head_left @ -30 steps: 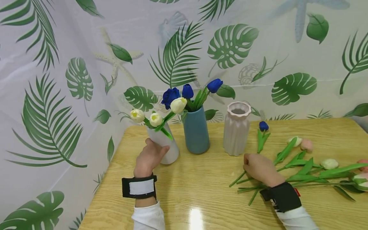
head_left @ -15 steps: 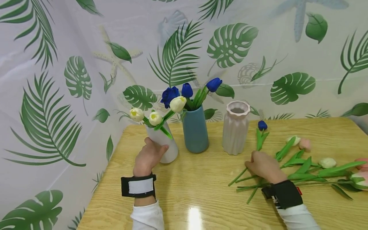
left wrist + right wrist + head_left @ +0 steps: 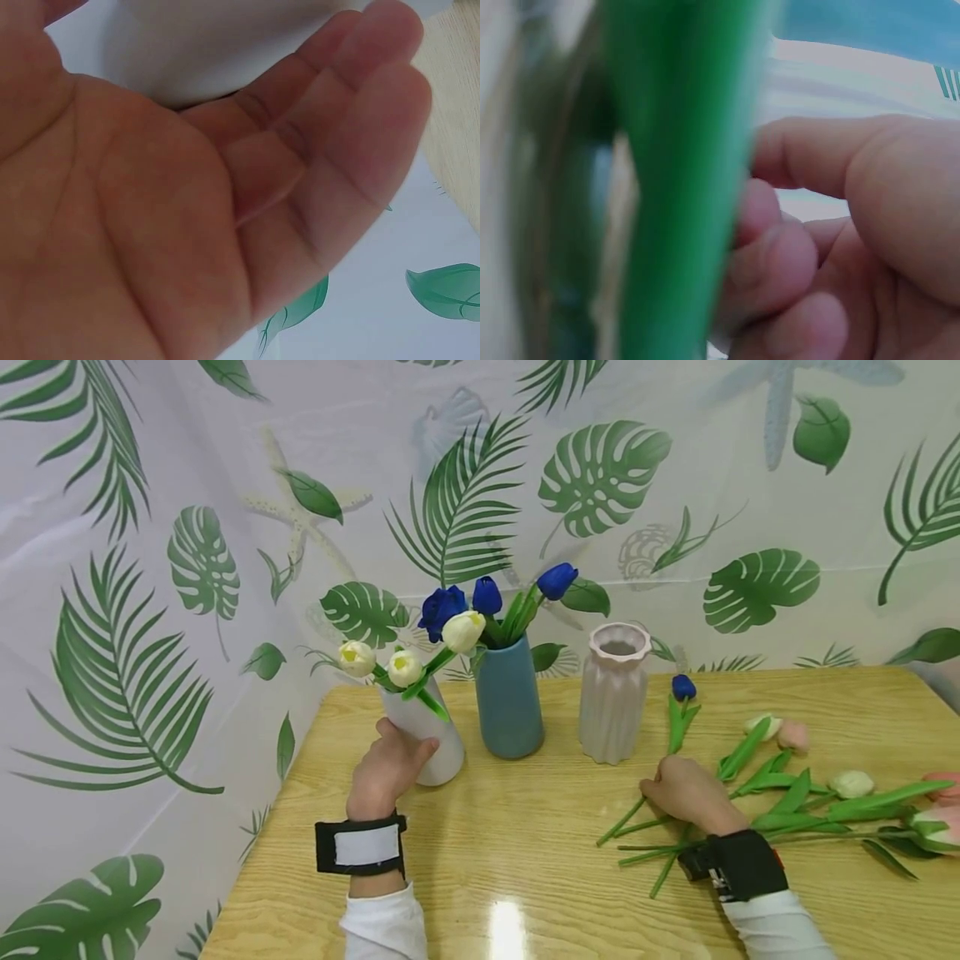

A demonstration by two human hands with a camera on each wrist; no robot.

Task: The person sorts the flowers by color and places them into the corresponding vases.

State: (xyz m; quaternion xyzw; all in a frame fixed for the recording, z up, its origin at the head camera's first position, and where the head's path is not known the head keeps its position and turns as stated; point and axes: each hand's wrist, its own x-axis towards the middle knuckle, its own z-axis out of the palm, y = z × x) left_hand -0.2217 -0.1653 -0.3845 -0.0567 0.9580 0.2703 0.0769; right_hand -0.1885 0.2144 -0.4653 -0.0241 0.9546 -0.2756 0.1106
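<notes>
My left hand (image 3: 390, 768) grips a white vase (image 3: 442, 752) from its left side, the thumb lying across the front. The vase leans to the left and carries white tulips (image 3: 405, 668). In the left wrist view, curved fingers (image 3: 382, 127) lie against the vase's pale wall. My right hand (image 3: 690, 793) pinches the stem of a blue tulip (image 3: 682, 687) lying on the table. Its curled fingers (image 3: 780, 262) show in the right wrist view, partly hidden behind a blurred green stem (image 3: 690, 180).
A blue vase (image 3: 510, 710) with blue flowers (image 3: 487, 597) stands beside the white one. To its right is a pale pink ribbed vase (image 3: 611, 710). White and pink tulips (image 3: 851, 784) lie across the right of the wooden table (image 3: 555, 835). A leaf-printed cloth (image 3: 465, 460) hangs behind.
My right hand has shifted slightly to the right, its fingertips now at the blue tulip's stem. The left hand and the white vase have stayed in place.
</notes>
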